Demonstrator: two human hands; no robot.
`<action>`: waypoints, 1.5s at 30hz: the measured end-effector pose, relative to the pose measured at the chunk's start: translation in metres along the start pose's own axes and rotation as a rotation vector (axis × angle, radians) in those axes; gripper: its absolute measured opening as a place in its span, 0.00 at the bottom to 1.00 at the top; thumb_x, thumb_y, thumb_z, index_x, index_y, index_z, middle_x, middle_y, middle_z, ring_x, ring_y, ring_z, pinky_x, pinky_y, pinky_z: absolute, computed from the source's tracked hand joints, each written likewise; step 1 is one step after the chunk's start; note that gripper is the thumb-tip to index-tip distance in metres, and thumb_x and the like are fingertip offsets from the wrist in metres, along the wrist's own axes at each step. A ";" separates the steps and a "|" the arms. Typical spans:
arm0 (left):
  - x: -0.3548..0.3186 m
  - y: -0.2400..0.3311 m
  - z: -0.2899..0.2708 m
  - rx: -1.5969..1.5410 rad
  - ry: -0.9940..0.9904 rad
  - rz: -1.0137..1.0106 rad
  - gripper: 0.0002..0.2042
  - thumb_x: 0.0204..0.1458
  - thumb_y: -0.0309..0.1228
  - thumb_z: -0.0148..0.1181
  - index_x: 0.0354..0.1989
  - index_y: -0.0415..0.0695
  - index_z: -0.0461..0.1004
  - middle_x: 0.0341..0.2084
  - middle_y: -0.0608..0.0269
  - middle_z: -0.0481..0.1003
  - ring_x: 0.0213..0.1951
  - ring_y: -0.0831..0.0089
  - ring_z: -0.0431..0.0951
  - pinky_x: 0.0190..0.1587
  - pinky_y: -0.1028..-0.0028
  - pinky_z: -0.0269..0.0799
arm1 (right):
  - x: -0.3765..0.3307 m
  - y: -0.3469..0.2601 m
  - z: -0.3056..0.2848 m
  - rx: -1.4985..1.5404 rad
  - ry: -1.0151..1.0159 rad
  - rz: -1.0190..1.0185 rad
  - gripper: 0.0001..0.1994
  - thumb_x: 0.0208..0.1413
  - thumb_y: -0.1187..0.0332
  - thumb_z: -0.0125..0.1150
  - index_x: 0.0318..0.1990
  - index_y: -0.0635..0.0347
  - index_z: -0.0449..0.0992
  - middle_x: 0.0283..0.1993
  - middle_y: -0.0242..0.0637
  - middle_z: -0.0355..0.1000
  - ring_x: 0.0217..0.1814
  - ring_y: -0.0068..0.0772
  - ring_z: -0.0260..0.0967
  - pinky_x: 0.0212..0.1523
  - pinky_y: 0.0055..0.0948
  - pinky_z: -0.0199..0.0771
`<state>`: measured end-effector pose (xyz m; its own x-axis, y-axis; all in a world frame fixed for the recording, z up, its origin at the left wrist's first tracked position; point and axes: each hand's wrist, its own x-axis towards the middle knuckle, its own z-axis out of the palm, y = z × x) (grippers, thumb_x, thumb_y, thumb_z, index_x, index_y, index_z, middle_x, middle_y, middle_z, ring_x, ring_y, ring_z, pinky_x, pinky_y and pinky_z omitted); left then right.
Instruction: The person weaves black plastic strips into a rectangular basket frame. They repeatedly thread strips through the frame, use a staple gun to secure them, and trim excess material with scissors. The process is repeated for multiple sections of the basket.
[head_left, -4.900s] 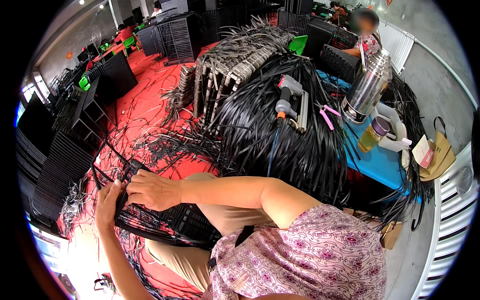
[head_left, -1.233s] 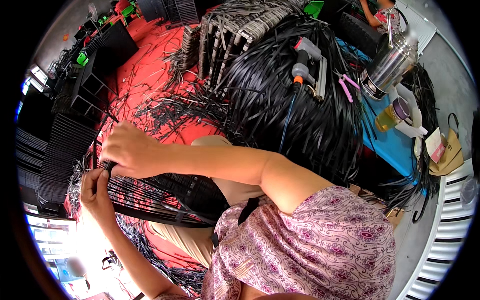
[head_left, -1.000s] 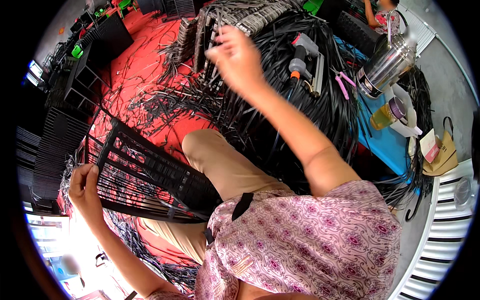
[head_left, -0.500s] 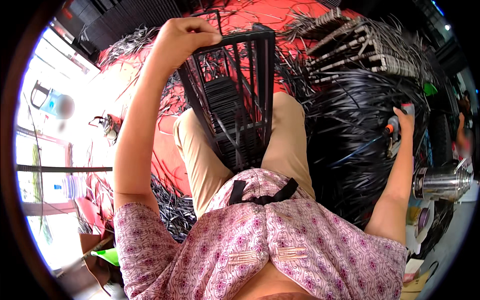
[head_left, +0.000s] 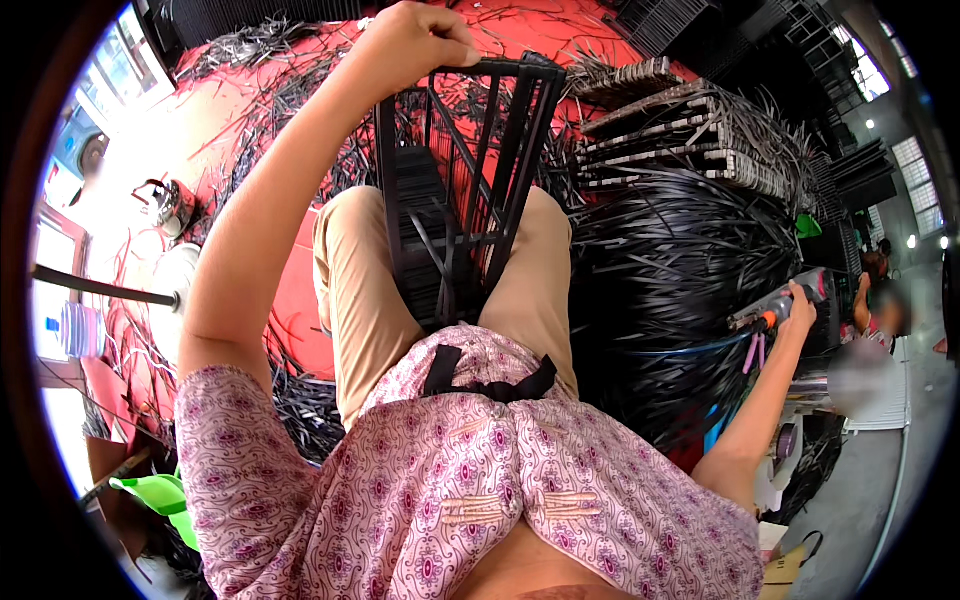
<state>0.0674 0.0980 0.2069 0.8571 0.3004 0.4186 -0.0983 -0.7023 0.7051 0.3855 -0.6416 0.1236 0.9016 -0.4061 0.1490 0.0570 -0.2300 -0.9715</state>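
My left hand (head_left: 425, 40) is closed over the top bar of a black slatted frame (head_left: 388, 190). The frame stands tilted between my knees, with dark strips across its inside. Out to the right, my right hand (head_left: 800, 312) grips an air stapler (head_left: 775, 305), grey and dark, with an orange hose fitting. A thin blue hose (head_left: 655, 352) runs from it toward the left. The stapler is beside a large heap of loose black strips (head_left: 680, 260), apart from the frame. The fingertips of my right hand are partly hidden.
Stacked woven grey panels (head_left: 690, 140) with loose strip ends lie beyond the black heap. Scattered strips cover the red floor (head_left: 230, 95). A metal kettle (head_left: 170, 205) stands at left, a green plastic thing (head_left: 155, 492) at lower left. Other people (head_left: 880, 310) are at far right.
The whole view has shifted. My left hand appears higher, still on the frame's bar, and the frame leans differently. The stapler in my right hand has turned, its body now more sideways.
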 end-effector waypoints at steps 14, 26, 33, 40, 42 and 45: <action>0.014 0.008 -0.013 0.050 -0.157 0.078 0.07 0.48 0.30 0.73 0.33 0.42 0.84 0.26 0.63 0.82 0.31 0.75 0.80 0.39 0.70 0.75 | -0.364 -0.169 0.164 -0.048 -0.692 -0.543 0.21 0.51 0.73 0.72 0.52 0.65 0.73 0.40 0.33 0.75 0.34 0.24 0.72 0.44 0.30 0.76; 0.018 0.005 -0.006 -0.113 -0.238 -0.054 0.06 0.47 0.27 0.71 0.34 0.40 0.86 0.29 0.63 0.85 0.34 0.77 0.82 0.42 0.74 0.77 | -0.391 -0.150 0.267 -0.030 -0.999 -1.106 0.26 0.44 0.69 0.77 0.51 0.69 0.78 0.43 0.42 0.82 0.42 0.30 0.81 0.46 0.30 0.79; 0.017 0.011 -0.008 -0.075 -0.242 -0.044 0.06 0.47 0.27 0.70 0.33 0.41 0.86 0.28 0.63 0.84 0.33 0.78 0.81 0.41 0.74 0.77 | -0.401 -0.159 0.273 -0.028 -1.045 -0.996 0.20 0.41 0.72 0.76 0.44 0.66 0.79 0.38 0.40 0.81 0.37 0.32 0.80 0.43 0.30 0.78; 0.017 0.003 -0.007 -0.122 -0.249 -0.004 0.06 0.47 0.27 0.70 0.33 0.40 0.86 0.28 0.63 0.84 0.32 0.78 0.81 0.41 0.74 0.76 | -0.402 -0.162 0.272 -0.085 -1.080 -1.034 0.32 0.45 0.73 0.75 0.61 0.68 0.74 0.53 0.50 0.80 0.52 0.43 0.82 0.52 0.35 0.81; 0.017 0.003 -0.008 -0.123 -0.255 -0.008 0.06 0.47 0.27 0.70 0.33 0.40 0.86 0.28 0.63 0.84 0.32 0.78 0.81 0.41 0.74 0.77 | -0.403 -0.162 0.270 -0.089 -1.099 -0.960 0.31 0.45 0.74 0.75 0.61 0.68 0.74 0.52 0.49 0.80 0.52 0.42 0.82 0.52 0.34 0.81; 0.017 0.003 -0.007 -0.128 -0.261 -0.027 0.06 0.47 0.27 0.70 0.33 0.40 0.86 0.28 0.63 0.84 0.32 0.78 0.81 0.41 0.74 0.77 | -0.402 -0.157 0.270 -0.061 -1.120 -0.863 0.31 0.45 0.75 0.74 0.60 0.68 0.74 0.50 0.48 0.81 0.51 0.40 0.82 0.52 0.33 0.80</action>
<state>0.0778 0.1059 0.2201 0.9597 0.1303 0.2491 -0.1224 -0.6040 0.7875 0.1293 -0.2036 0.1669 0.4537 0.7791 0.4327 0.7645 -0.0908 -0.6382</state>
